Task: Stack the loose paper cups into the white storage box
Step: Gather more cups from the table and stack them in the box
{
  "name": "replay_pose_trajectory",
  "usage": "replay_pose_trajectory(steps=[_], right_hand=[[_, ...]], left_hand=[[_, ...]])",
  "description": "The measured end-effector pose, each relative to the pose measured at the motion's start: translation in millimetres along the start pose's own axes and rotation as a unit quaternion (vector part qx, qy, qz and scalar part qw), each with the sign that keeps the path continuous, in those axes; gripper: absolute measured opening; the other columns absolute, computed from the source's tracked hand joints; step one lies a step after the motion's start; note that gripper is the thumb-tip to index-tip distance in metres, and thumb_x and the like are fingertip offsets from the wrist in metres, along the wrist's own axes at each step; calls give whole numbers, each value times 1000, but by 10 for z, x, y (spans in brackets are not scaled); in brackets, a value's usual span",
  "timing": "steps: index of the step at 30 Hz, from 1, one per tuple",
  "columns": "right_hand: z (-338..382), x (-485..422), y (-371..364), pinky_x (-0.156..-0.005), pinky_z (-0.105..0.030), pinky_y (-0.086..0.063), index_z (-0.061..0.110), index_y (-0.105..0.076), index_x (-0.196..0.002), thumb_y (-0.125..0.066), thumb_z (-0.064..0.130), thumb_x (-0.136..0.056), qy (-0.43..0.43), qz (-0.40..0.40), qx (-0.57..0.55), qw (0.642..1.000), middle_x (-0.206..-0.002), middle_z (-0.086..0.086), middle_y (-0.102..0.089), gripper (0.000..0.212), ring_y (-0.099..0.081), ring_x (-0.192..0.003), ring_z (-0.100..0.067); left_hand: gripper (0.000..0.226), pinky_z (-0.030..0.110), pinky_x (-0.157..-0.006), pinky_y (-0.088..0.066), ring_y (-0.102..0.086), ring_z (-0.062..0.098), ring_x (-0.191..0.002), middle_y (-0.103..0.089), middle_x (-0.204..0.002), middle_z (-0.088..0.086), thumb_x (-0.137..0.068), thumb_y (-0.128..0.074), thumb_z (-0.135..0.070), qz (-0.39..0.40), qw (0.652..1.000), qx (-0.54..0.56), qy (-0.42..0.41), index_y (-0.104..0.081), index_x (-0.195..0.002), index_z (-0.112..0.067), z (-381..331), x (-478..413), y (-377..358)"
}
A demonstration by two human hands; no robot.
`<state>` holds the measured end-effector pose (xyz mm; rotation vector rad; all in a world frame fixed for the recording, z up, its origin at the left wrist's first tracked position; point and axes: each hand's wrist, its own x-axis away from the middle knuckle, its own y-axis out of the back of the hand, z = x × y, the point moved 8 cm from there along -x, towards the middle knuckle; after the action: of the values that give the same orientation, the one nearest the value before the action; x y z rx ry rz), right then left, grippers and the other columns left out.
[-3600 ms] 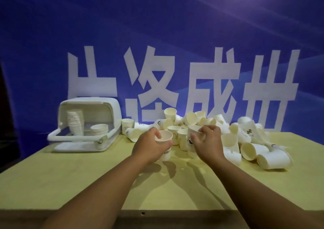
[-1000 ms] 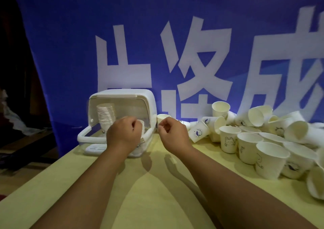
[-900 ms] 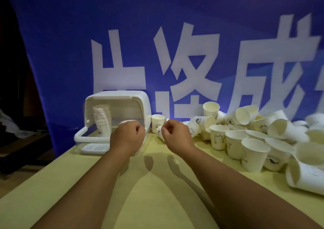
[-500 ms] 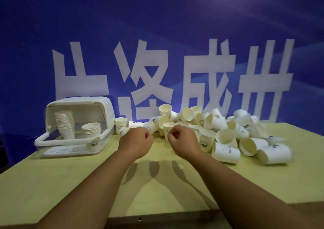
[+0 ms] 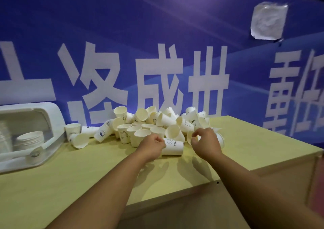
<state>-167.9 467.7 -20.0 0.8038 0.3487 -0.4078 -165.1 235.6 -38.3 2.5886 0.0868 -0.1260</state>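
The left hand (image 5: 153, 145) hangs low over the yellow surface (image 5: 70, 172) at the near edge of the cup pile (image 5: 154, 122). Its fingers are curled in together, and nothing shows in them. A printed cup (image 5: 173, 146) lies just to its right, close against the knuckles; whether they touch cannot be told.

The right hand (image 5: 206, 143) hovers at the pile's right end, its fingers bent and apart, thumb and forefinger spread, gripping nothing. A cup (image 5: 220, 139) sits partly hidden behind it.

The loose cups are heaped against the blue banner (image 5: 157, 36), some upright, many tipped over. The white box (image 5: 54, 116) stands at the left edge, well apart from both hands. A short stack (image 5: 29, 138) is inside it, and a taller, blurred stack (image 5: 5, 136) is further left.
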Motion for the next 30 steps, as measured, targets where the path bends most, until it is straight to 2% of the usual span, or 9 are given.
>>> replay_pose_trajectory(steps=[4, 8, 12, 15, 18, 20, 23, 26, 30], right_hand=[[-516, -71, 83, -91, -39, -54, 21, -47, -133, -74, 27, -84, -115, -16, -52, 992, -139, -8, -31, 56, -57, -94, -26], [-801, -127, 70, -82, -35, -49, 15, -33, -145, -73, 27, -88, -182, 2, -83, 980, -142, -13, -35, 72, -50, -93, -25], [-873, -102, 33, -86, -36, -51, 15, -39, -143, -67, 16, -92, -216, -15, -163, 963, -129, -11, -55, 58, -54, -101, -26], [-848, -47, 50, -80, -44, -59, 19, -55, -121, -61, 18, -87, -207, -54, -189, 958, -108, -5, -62, 35, -61, -91, -26], [-730, -21, 126, -63, -31, -50, 15, -61, -103, -59, 15, -87, -183, -88, -193, 960, -97, -5, -62, 16, -58, -79, -19], [-606, -23, 145, -67, -34, -54, 16, -63, -102, -59, 16, -86, -161, -98, -194, 963, -98, -5, -64, 16, -61, -82, -21], [-316, 14, 116, -75, -44, -60, 16, -64, -99, -59, 21, -83, -130, -96, -187, 969, -97, -6, -65, 17, -64, -84, -24], [13, 53, 21, -76, -48, -61, 18, -64, -93, -58, 24, -84, -89, -86, -187, 975, -92, -2, -64, 12, -64, -83, -24], [486, 139, -190, -76, -47, -60, 18, -65, -100, -57, 24, -88, -38, -60, -185, 980, -96, -3, -65, 16, -64, -86, -23]], left_hand=[[12, 33, -63, -55, -67, 23, -70, -64, -108, 11, -100, -61, -18, 57, 992, 96, 57, -60, -110, -11, 11, -13, -332], [16, 36, -72, -59, -71, 25, -77, -63, -112, 17, -103, -57, -16, 84, 980, 162, 83, -58, -116, -7, 72, -63, -501], [18, 35, -73, -61, -72, 25, -82, -65, -117, 21, -103, -57, -15, 68, 978, 180, 82, -58, -119, -7, 167, -129, -475], [11, 44, -76, -61, -67, 22, -67, -75, -99, 19, -100, -57, -18, 33, 986, 140, 85, -58, -110, -14, 230, -117, -332], [12, 34, -57, -56, -61, 18, -52, -72, -83, 9, -96, -54, -20, -12, 994, 73, 74, -51, -107, -20, 225, -36, -94], [14, 31, -51, -50, -67, 22, -68, -67, -97, 8, -97, -53, -24, -45, 997, 40, 57, -43, -107, -24, 218, 19, 90], [20, 38, -64, -54, -70, 31, -91, -61, -107, 3, -96, -56, -29, -83, 996, 19, 28, -39, -107, -27, 244, 93, 366], [23, 48, -84, -59, -68, 29, -92, -61, -107, -2, -95, -58, -34, -102, 995, 7, 2, -42, -110, -30, 294, 182, 637], [21, 47, -90, -57, -65, 23, -88, -69, -109, -2, -97, -58, -34, -119, 993, 12, -23, -58, -118, -30, 417, 298, 996]])
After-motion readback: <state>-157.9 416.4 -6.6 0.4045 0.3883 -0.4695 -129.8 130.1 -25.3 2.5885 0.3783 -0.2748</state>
